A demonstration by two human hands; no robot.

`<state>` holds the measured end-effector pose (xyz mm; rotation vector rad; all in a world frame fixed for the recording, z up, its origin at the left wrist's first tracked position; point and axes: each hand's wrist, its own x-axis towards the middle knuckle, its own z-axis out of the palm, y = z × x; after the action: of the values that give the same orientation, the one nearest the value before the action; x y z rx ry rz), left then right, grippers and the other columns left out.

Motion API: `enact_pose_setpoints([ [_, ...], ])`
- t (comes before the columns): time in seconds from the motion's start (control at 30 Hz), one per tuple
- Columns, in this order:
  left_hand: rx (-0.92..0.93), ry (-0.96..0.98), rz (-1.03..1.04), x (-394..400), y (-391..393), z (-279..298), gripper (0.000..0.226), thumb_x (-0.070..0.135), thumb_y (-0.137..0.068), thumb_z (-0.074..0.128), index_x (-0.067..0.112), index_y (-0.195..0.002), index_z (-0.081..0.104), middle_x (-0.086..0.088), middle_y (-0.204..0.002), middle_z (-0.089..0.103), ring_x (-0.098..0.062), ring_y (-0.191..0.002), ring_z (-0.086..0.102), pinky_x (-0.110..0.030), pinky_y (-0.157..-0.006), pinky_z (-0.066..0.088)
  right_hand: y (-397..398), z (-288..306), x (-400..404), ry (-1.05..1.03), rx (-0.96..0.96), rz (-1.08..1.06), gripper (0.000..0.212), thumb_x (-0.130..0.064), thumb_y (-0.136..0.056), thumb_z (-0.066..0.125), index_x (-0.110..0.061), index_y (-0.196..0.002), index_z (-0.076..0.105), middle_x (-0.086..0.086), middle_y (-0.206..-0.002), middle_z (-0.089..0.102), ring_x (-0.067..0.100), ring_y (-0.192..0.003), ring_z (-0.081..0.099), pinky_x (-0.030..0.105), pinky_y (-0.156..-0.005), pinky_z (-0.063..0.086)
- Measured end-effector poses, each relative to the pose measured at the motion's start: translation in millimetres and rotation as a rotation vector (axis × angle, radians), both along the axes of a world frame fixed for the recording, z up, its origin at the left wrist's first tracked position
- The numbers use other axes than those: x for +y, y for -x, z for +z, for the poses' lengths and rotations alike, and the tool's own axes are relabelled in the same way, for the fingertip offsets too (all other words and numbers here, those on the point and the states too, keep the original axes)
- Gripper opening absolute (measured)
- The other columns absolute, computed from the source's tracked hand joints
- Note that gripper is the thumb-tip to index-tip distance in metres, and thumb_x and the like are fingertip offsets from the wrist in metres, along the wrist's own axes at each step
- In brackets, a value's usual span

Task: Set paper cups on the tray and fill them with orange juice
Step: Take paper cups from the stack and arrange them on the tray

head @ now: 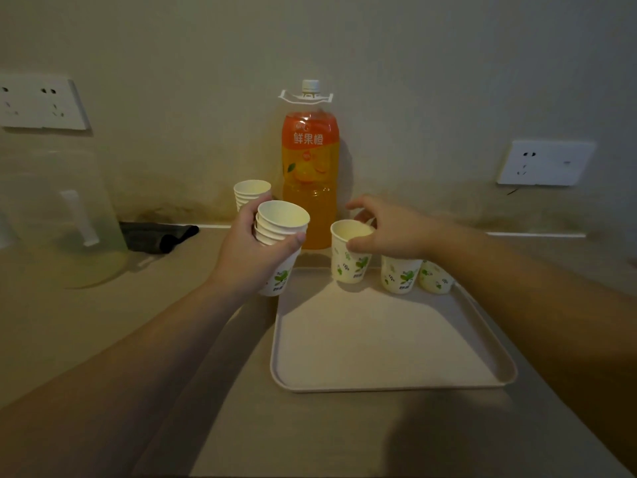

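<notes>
The setting-out is only partly done. Two cups (401,274) stand along the far edge of the tray (389,346), and the right hand (389,229) pinches the rim of a third cup (350,255) there; whether it rests on the tray I cannot tell. The left hand (251,250) grips a stack of cups (281,232) just off the tray's left corner. The juice bottle (310,167) stands capped behind, on the table (103,339), so I judge no pouring has begun.

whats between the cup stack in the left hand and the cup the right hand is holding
In the head view, only the orange juice bottle shows in the gap, farther back against the wall; nothing stands directly between them.
</notes>
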<state>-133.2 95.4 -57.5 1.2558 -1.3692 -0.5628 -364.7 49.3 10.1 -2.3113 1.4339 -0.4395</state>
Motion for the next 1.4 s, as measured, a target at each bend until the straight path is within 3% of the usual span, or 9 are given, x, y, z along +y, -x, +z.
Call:
enact_pose_setpoints([
  [0.17,0.002,0.005,-0.011,-3,1,-2,0.081,0.043,-0.079,0.082,0.036,-0.148,0.040,0.019,-0.128,0.056,0.000,-0.111,0.055,-0.019,-0.080,0.045,0,-9,-3,0.002,0.072,0.012,0.081,-0.039,-0.086,0.072,-0.030,-0.153,0.028,-0.003,-0.148,0.047,0.014,-0.123,0.051,0.026,-0.085,0.038],
  [0.33,0.023,0.007,-0.031,-2,2,-3,0.069,0.038,-0.080,0.083,0.044,-0.135,0.042,0.028,-0.119,0.056,0.003,-0.110,0.057,-0.016,-0.079,0.045,2,-16,-7,-0.008,0.138,0.028,0.083,-0.039,-0.083,0.073,-0.034,-0.152,0.028,-0.006,-0.146,0.049,0.011,-0.116,0.053,0.028,-0.089,0.043],
  [0.53,0.019,0.007,-0.023,-4,3,-5,0.070,0.039,-0.080,0.082,0.043,-0.136,0.040,0.030,-0.119,0.053,0.003,-0.109,0.055,-0.014,-0.078,0.043,7,-18,-8,-0.009,0.141,0.016,0.080,-0.038,-0.084,0.072,-0.034,-0.152,0.029,-0.005,-0.144,0.050,0.010,-0.104,0.049,0.028,-0.085,0.041],
  [0.93,0.023,0.008,-0.024,-5,3,-6,0.068,0.039,-0.078,0.083,0.044,-0.132,0.041,0.027,-0.119,0.056,0.001,-0.110,0.056,-0.017,-0.081,0.045,8,-19,-11,-0.031,0.114,0.002,0.080,-0.039,-0.084,0.073,-0.034,-0.151,0.029,-0.006,-0.143,0.050,0.010,-0.103,0.050,0.028,-0.083,0.040],
  [1.17,0.018,0.014,-0.034,-3,4,-5,0.070,0.041,-0.077,0.082,0.042,-0.134,0.042,0.026,-0.120,0.056,0.002,-0.110,0.056,-0.016,-0.081,0.045,8,-19,-9,-0.044,0.144,0.003,0.082,-0.041,-0.083,0.073,-0.035,-0.151,0.028,-0.006,-0.144,0.050,0.012,-0.106,0.052,0.035,-0.094,0.047],
  [1.3,0.030,0.020,-0.048,2,7,-2,0.072,0.051,-0.068,0.078,0.043,-0.131,0.043,0.027,-0.118,0.057,0.003,-0.109,0.057,-0.017,-0.081,0.046,9,-17,-8,-0.065,0.137,0.008,0.081,-0.043,-0.085,0.072,-0.034,-0.152,0.027,-0.004,-0.149,0.045,0.018,-0.119,0.053,0.032,-0.092,0.043],
  [1.4,0.019,0.021,-0.049,3,8,0,0.077,0.053,-0.068,0.078,0.040,-0.136,0.044,0.024,-0.121,0.058,0.000,-0.112,0.057,-0.019,-0.083,0.046,12,-10,-8,-0.059,0.024,-0.009,0.077,-0.049,-0.088,0.067,-0.032,-0.152,0.029,-0.001,-0.152,0.042,0.020,-0.132,0.047,0.027,-0.089,0.039],
])
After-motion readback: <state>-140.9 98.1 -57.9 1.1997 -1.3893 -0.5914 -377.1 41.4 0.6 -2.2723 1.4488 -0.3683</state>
